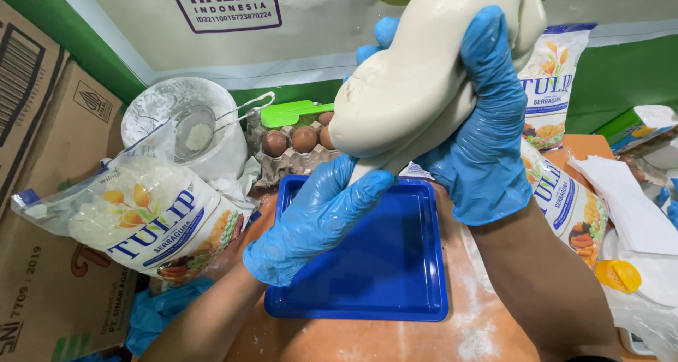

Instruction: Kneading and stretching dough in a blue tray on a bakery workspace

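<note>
A large lump of pale dough (417, 72) hangs in the air above a blue rectangular tray (381, 263). My right hand (487, 129), in a blue glove, is wrapped around the dough's right side and grips it from above. Also gloved in blue, my left hand (311, 221) cups the dough's lower end from underneath. The tray lies on a brown, flour-dusted work surface (487, 319) and holds nothing.
An open flour bag (148, 214) lies at the left. A white tub with a sieve (194, 125) and a carton of brown eggs (296, 146) stand behind the tray. More flour bags (558, 79) and white paper (628, 206) are at the right. Cardboard boxes (49, 157) line the left edge.
</note>
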